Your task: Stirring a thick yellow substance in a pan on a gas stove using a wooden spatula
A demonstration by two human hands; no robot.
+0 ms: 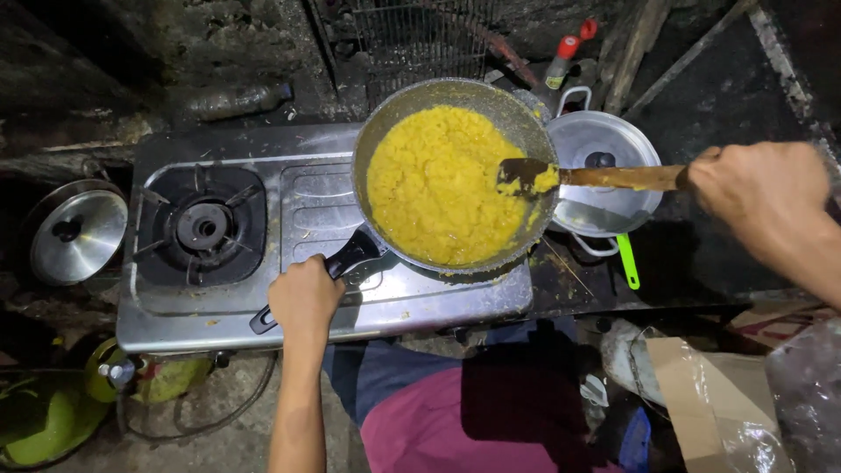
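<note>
Under the frying pan [455,175] at frame center the right burner is hidden. Left hand [304,298], fingers curled shut, grips the black pan handle [350,258], hiding its middle. Right hand [762,197] at right edge, fist closed on wooden spatula [596,178], blade in yellow mash [438,184]. Steel two-burner stove [307,228], lidded pot [604,175] partly behind pan, loose lid [77,232] left, green gas cylinder [44,412] cut off lower left. Dark sooty walls, background clutter unclear.

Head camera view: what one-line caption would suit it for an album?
Left hand grips the black handle of a grey metal pan of yellow mash; right hand holds a wooden spatula.
</note>
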